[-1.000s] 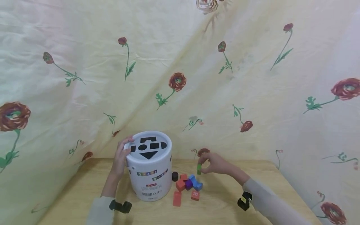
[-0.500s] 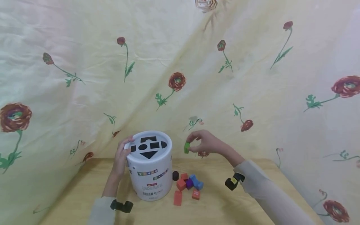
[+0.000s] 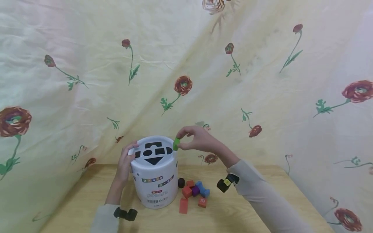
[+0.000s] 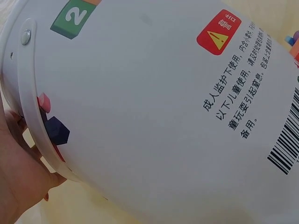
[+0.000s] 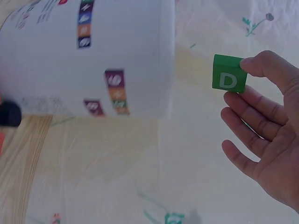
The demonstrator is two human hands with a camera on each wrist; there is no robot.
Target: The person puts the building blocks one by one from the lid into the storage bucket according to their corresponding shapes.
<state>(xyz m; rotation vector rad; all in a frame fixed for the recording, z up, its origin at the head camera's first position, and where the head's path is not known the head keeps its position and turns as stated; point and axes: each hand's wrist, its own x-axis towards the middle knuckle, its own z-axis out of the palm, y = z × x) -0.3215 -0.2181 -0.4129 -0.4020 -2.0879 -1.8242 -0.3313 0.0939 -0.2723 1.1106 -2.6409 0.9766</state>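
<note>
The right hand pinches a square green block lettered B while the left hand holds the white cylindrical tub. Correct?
Not quite: the square green block in the right hand is lettered D, not B, per the right wrist view. The rest stands.

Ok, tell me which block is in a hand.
The green block marked D: the right hand pinches it. The other blocks in sight, red, blue, purple and black, are down beside the bucket.

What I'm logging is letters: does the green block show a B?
No, the green block in the right hand shows a white D.
</note>
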